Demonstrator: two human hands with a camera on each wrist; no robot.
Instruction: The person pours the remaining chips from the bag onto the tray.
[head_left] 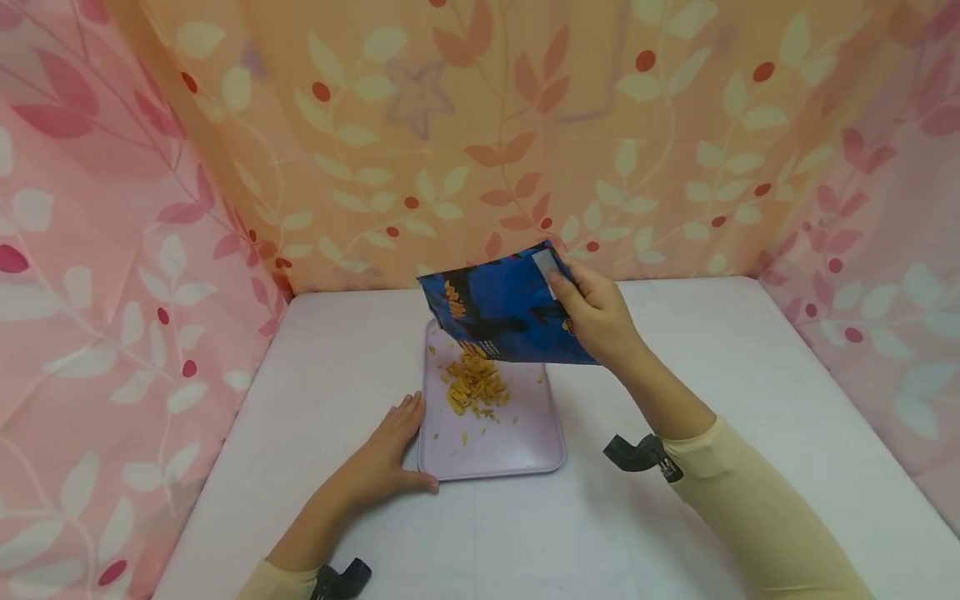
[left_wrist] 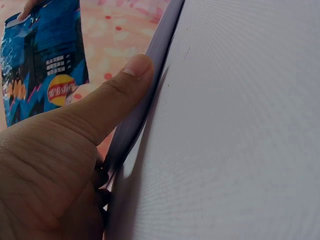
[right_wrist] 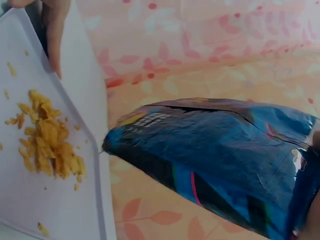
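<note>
My right hand grips one end of a blue snack bag, thumb on its face. The bag is tilted over the far part of a pale lilac tray, hiding the tray's far edge. A loose heap of yellow crisp pieces lies on the tray, with crumbs scattered round it. Against the tray's near left corner rests my left hand, its fingers extended along the side and its thumb at the near edge. In the left wrist view the thumb touches the tray's side.
A white cloth covers the table. Floral curtains hang behind the table and on both sides. Dark wrist camera mounts are strapped to both sleeves.
</note>
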